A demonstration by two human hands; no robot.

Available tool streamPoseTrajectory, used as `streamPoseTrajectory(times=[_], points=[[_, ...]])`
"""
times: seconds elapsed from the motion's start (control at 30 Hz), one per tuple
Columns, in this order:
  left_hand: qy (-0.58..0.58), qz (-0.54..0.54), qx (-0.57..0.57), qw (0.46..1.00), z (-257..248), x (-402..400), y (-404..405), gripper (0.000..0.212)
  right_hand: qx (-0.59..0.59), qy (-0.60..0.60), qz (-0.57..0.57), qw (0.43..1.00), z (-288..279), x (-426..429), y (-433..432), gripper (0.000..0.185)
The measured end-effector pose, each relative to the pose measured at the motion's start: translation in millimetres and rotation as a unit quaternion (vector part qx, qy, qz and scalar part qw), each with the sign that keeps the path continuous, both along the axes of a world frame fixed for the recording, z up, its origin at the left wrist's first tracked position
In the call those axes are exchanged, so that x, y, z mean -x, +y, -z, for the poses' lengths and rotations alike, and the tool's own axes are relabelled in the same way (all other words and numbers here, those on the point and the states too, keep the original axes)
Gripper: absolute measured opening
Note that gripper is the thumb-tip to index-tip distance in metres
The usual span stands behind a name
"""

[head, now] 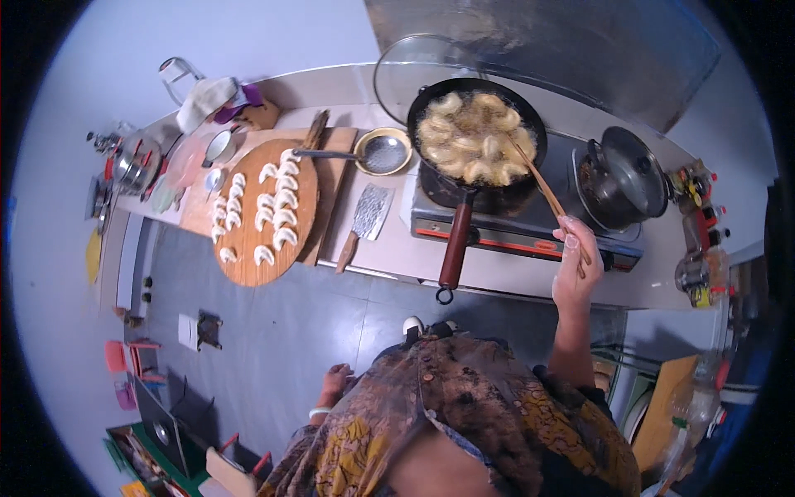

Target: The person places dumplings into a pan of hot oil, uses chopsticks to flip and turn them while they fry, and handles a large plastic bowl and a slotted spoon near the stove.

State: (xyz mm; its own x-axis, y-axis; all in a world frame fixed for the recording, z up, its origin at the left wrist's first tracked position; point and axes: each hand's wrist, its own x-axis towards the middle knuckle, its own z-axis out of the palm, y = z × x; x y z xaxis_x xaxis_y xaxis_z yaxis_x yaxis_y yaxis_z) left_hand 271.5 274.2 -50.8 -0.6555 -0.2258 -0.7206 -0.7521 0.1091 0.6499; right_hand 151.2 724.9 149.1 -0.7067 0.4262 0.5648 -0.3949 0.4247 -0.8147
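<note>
Wooden chopsticks (539, 180) are held in my right hand (577, 258), their tips among the crescent dumplings (490, 147) in bubbling oil. The black frying pan (542, 118) holding them sits on a gas stove (509, 239), its dark red handle (457, 239) pointing towards me. My left hand (337, 378) hangs low beside my body, away from the counter; its fingers look curled, with nothing visible in them. Left of the pan, a skimmer (383, 153) rests on a yellow-rimmed bowl (407, 144). Uncooked dumplings (286, 199) lie in rows on a round wooden board (245, 264).
A cleaver (372, 211) lies between the boards and the stove. Behind the pan a glass lid (397, 74) leans on the wall. A lidded dark pot (612, 180) occupies the right burner, with bottles (714, 217) beyond it. A small metal pot (220, 148) stands at left.
</note>
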Motion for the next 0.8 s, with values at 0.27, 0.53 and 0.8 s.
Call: streamPoseTrajectory(times=[0.27,0.53,0.8], points=[[-0.027,-0.081,0.017,0.996,11,-31,-20,0.032,-0.023,-0.015,0.049,0.998,1,-9,7,0.025],[-0.065,-0.115,0.047,0.990,17,-62,-31,0.030,-0.030,-0.068,0.077,0.994,-2,-11,1,0.028],[-0.007,-0.103,0.067,0.992,27,-36,-67,0.025,-0.011,-0.025,0.100,0.995,-12,-8,-15,0.030]])
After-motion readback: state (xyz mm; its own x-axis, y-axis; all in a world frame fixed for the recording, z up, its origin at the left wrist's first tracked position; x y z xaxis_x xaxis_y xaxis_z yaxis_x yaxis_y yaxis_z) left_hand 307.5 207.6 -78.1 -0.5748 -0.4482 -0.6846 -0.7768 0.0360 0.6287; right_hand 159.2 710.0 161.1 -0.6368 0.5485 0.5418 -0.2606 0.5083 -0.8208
